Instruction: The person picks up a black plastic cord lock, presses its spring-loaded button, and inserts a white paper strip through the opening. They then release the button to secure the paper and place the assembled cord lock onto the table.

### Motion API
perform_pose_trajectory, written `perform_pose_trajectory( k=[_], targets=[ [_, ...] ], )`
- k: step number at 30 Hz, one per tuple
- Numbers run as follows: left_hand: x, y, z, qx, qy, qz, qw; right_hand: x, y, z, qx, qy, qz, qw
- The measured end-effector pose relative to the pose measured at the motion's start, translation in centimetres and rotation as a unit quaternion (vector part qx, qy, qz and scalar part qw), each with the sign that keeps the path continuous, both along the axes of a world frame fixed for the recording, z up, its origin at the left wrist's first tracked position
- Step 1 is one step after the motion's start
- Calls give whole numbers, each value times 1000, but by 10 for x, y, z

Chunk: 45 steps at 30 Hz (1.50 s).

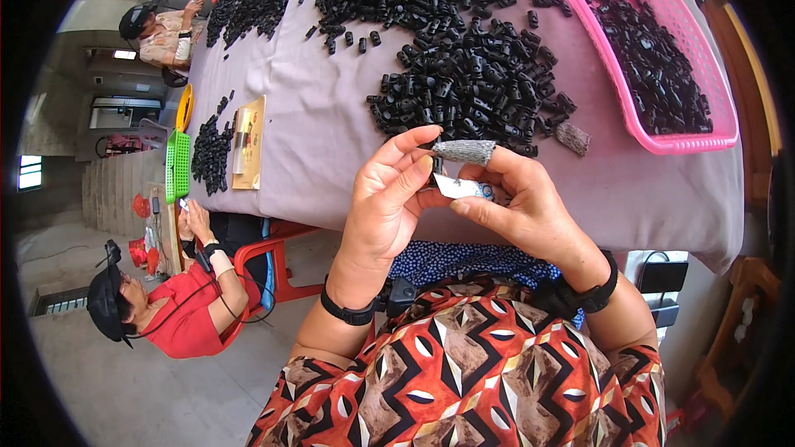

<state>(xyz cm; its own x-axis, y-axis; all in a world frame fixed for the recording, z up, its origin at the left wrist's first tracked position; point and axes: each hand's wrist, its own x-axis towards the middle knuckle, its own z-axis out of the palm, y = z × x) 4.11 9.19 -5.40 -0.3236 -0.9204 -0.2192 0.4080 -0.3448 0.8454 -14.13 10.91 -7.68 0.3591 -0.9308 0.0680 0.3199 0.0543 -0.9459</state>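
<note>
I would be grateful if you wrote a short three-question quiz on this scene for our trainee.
1. What colour is the large basket of black parts at the right? A) Green B) Pink C) Yellow
2. True or false: the left hand lies flat on the tablecloth.
3. Where is the loose grey knitted cover?

Key: 1. B. 2. False; it is raised, with its fingers bent. 3. On the tablecloth, between the nearest heap of black parts and the basket.

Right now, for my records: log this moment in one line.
left hand: holds black part; right hand: holds white piece, wears grey finger sleeve; nearby: black pile, pink basket
</note>
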Motion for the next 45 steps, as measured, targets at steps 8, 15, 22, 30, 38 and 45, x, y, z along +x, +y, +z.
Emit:
perform_pose_trajectory(
  k=[8, 15, 22, 30, 38, 45],
  targets=[
    [-2, 0, 0, 14, 10, -7, 1000, -3, -1, -3, 9, 24, 13, 1000],
    [-6, 4, -2, 27, 28, -6, 999, 1, -5, -5, 25, -75, 7, 997],
    [-5, 4, -6, 21, 64, 4, 998, -3, -3, 2, 7, -61, 22, 998],
    [-6, 6, -4, 17, 41, 4, 999, -2, -2, -1, 2, -17, 38, 999],
    [-9, 6, -4, 23, 34, 11, 999, -6, -3, 0, 13, -17, 49, 999],
    [-8, 7, -3, 25, 40, 7, 999, 0, -4, -3, 22, -56, 14, 998]
  ],
)
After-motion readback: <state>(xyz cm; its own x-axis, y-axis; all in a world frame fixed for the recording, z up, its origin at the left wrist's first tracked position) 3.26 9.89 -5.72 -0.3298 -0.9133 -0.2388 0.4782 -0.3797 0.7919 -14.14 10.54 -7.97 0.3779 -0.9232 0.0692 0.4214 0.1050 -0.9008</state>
